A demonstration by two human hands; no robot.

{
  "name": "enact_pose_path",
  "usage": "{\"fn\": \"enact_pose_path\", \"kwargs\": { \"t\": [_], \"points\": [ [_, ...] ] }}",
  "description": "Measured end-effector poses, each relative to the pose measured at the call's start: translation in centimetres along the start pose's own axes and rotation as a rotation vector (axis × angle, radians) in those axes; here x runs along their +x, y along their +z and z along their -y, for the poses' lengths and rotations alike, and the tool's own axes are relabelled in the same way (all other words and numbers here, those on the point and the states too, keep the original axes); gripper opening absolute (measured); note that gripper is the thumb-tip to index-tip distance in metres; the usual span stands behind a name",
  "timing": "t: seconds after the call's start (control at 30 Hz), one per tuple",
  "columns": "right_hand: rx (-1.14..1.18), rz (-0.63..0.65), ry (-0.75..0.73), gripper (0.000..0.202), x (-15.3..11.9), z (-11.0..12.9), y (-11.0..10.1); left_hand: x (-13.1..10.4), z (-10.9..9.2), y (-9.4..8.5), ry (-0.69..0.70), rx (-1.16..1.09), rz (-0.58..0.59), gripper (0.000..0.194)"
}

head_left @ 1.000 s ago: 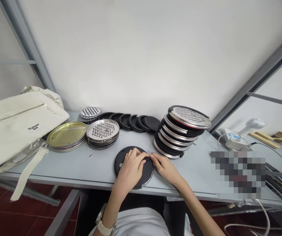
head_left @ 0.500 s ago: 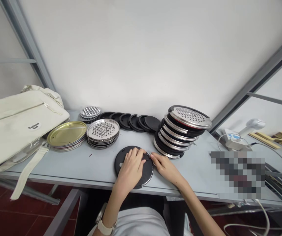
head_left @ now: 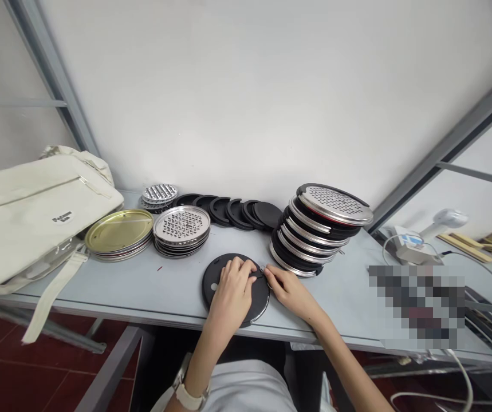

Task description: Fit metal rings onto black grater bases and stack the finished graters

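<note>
Black disc [head_left: 259, 298] lies flat on the counter [head_left: 177, 286], close to its near edge and directly before the person. Left hand [head_left: 233, 281] is palm down over the disc, fingers a little apart and resting on the face; its forefinger and thumb point to the far right part of the rim. Right hand [head_left: 286, 289] has thumb and forefinger brought together at that same spot, apparently pinching a small metal piece [head_left: 262, 269]; its exact form cannot be made out. Bright edging [head_left: 265, 309] shows along the right and near side of the disc.

Judgement on method: the step appears to be fine work at the rim. Downward pressure from the left hand should stop the disc turning; the right hand should work in short, level movements, since a skewed pull could let the piece slip or spring away. Fingertips are best held off the metal edge.

Just beyond the right hand stands a stack of black and silver discs [head_left: 323, 229], leaning right; elbow and knuckles need clearance from it. Further out, loose black discs [head_left: 239, 213] overlap in a row along the wall, with grater plates [head_left: 181, 224] and gold lids [head_left: 120, 230] stacked to the left.
</note>
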State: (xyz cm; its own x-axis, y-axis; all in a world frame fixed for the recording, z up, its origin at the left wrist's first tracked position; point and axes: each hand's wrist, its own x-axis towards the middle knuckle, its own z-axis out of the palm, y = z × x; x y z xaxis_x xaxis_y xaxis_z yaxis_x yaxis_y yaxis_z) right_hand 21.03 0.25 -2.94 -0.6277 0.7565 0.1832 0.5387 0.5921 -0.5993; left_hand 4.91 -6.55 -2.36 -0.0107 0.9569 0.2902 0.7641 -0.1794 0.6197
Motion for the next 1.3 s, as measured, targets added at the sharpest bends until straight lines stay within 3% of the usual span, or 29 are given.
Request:
{"fn": "enact_pose_path", "kwargs": {
  "t": [1.3],
  "points": [
    [0.013,-0.021,0.030,0.031,0.05,0.41,-0.06,0.19,-0.33,-0.20,-0.014,-0.039,-0.021,0.014]
  ]
}}
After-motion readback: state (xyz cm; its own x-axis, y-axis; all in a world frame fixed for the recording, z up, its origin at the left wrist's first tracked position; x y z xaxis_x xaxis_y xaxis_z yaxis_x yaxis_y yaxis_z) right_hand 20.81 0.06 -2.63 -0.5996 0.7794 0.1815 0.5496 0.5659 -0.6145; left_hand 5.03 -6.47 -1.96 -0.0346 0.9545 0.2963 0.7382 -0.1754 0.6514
